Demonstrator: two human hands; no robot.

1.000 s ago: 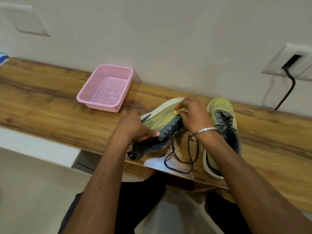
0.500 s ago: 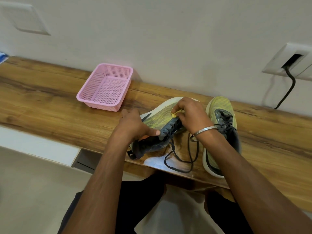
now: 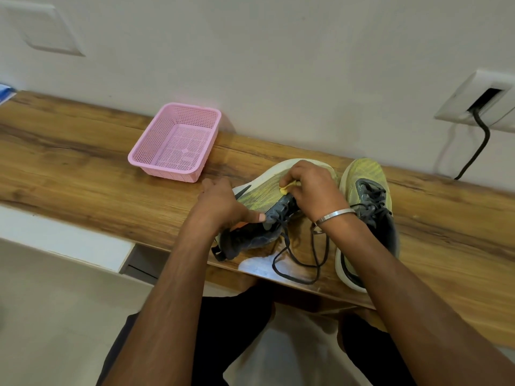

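Observation:
A yellow-green and grey running shoe (image 3: 262,196) lies tipped on its side on the wooden shelf (image 3: 83,176), with its black laces (image 3: 301,263) loose and trailing toward the front edge. My left hand (image 3: 223,204) grips the shoe at its middle, thumb on the grey lace panel. My right hand (image 3: 315,188) pinches a small yellow cloth (image 3: 287,188) against the shoe's upper near the toe. The matching second shoe (image 3: 367,213) stands upright just to the right, laced.
A pink mesh basket (image 3: 175,143) with nothing in it sits at the back left of the shelf. A white wall box (image 3: 476,101) with a black cable (image 3: 479,146) is at the far right. My knees are below the shelf's front edge.
My right hand with the yellow cloth has shifted slightly left along the shoe's upper. My left hand keeps its hold and the shoe stays in place.

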